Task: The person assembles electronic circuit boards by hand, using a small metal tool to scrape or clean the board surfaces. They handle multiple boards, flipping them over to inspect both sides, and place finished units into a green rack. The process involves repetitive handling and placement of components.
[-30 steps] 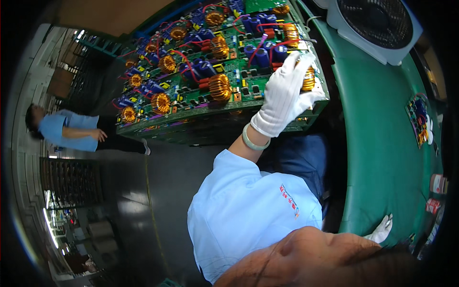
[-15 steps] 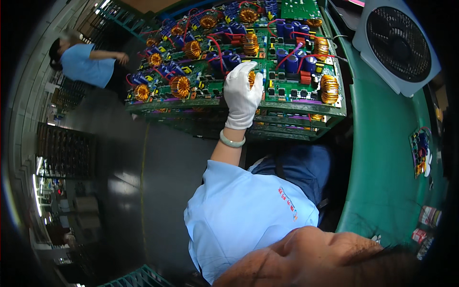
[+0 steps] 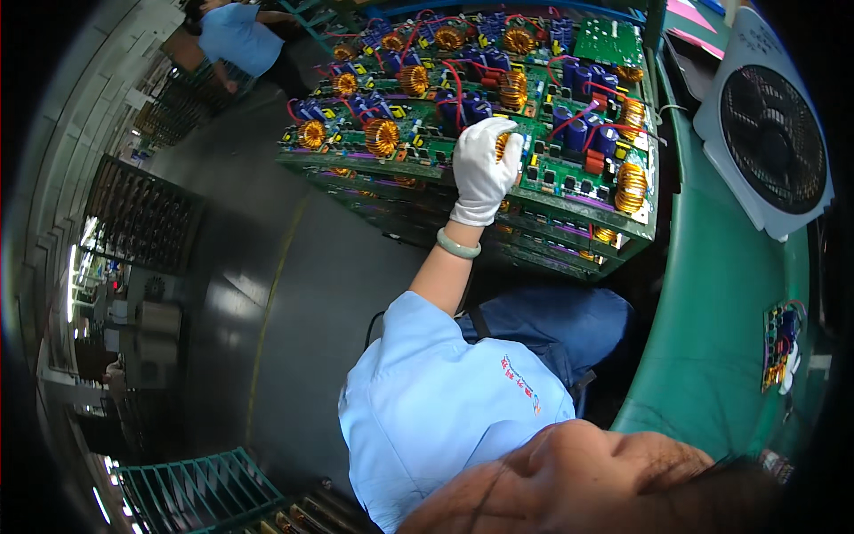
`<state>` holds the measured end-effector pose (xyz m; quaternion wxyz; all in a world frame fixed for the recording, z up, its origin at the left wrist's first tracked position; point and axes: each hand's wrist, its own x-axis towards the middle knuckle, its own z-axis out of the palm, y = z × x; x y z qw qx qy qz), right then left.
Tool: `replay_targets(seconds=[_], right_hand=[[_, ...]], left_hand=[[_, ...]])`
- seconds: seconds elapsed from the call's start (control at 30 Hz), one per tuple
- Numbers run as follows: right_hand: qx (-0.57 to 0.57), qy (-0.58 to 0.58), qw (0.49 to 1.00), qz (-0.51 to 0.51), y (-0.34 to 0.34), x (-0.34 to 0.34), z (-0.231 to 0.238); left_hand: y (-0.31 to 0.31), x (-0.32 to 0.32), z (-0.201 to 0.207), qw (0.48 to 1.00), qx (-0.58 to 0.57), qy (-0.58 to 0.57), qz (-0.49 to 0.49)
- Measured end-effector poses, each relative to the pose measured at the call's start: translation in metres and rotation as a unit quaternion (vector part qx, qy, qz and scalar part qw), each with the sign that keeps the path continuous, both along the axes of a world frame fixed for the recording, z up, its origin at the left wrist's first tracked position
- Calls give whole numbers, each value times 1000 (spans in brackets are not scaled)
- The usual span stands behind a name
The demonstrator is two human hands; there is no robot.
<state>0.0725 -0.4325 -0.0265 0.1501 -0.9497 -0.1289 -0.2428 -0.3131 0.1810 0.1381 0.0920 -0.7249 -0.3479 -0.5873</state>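
My left hand (image 3: 487,169), in a white glove and with a pale bangle at the wrist, reaches to the near edge of a rack top full of circuit boards. Its fingers are curled round a copper-wound coil (image 3: 502,147) on one green circuit board (image 3: 532,142). Part of that coil shows between thumb and fingers; the palm hides the rest. Just beyond the fingertips stand blue capacitors (image 3: 476,109) with red wires. To the right, another board carries blue capacitors (image 3: 569,127) and a coil (image 3: 631,187). My right hand is not in view.
The green metal rack (image 3: 614,222) has more boards on lower levels. At right, a green bench (image 3: 703,329) holds a box fan (image 3: 772,133) and a separate circuit board (image 3: 779,343). A person (image 3: 240,40) in light blue stands far left. A green slatted rack (image 3: 200,489) is at lower left.
The view has swung, so rack and bench appear shifted and turned. My left hand stays on the same coil. The other person appears higher in the picture, with arms posed differently.
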Motion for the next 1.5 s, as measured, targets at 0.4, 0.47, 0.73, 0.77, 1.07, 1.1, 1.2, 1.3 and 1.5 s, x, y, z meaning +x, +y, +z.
replay_targets(seconds=[0.4, 0.47, 0.73, 0.77, 1.07, 1.1, 1.2, 1.3, 1.5], right_hand=[[19, 23, 1000, 10, 20, 15, -2], [17, 24, 1000, 8, 18, 14, 0], [13, 30, 999, 6, 13, 10, 1], [13, 29, 999, 8, 13, 10, 0], [9, 24, 1000, -1, 7, 4, 3], [8, 26, 1000, -2, 6, 4, 2], [8, 23, 1000, -1, 9, 5, -3], [9, 24, 1000, -1, 10, 8, -3], [4, 24, 1000, -5, 8, 6, -3]], left_hand=[[-13, -29, 12, 998, 29, -37, -47], [-15, -42, 21, 998, 41, -23, -36], [-11, -69, 3, 997, -54, 44, 20], [-10, -72, 3, 999, -34, 25, 12], [27, -144, 13, 967, 55, -26, 248], [27, -148, 10, 963, 27, -38, 267], [34, -152, -1, 965, 1, -69, 253], [32, -150, -7, 965, -40, -85, 246], [42, -155, -15, 958, -75, -18, 275]])
